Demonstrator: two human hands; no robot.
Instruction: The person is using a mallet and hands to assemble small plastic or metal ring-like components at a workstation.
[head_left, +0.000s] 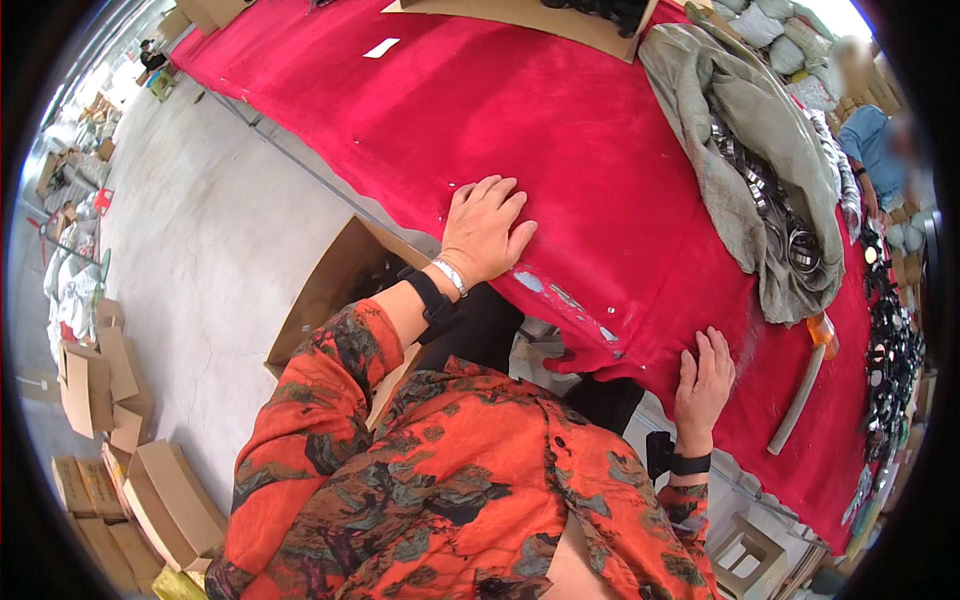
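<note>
The left hand (485, 228) is resting palm down on the red cloth (590, 150) of the desk, close to its near edge; its fingers are stretching forward, a little apart, and I see nothing in its hold. The right hand (703, 378) is lying at the same edge, also with straight, slightly parted fingers, and it is gripping nothing that I can see. So the red cloth is spreading under both hands and far beyond them. Between the hands, along the edge, some pale patches (528, 281) are showing on it. Ahead of the right hand and somewhat to its right, a grey-green sack (690, 75) is lying open, and shiny metal pieces (803, 250) are sitting inside its folds. To the right of the right hand, just past the sack's lower end, a tool with an orange head and a grey handle (795, 405) is lying on the cloth. Farther to the right, many small black pieces (885, 340) are crowding together, and a person in a blue shirt (868, 135) is staying near that side. Well ahead of the left hand, a white paper (381, 48) is lying flat, and a cardboard tray (530, 22) is holding dark things. Below the left hand, an open carton (318, 290) is standing partly behind the forearm.
</note>
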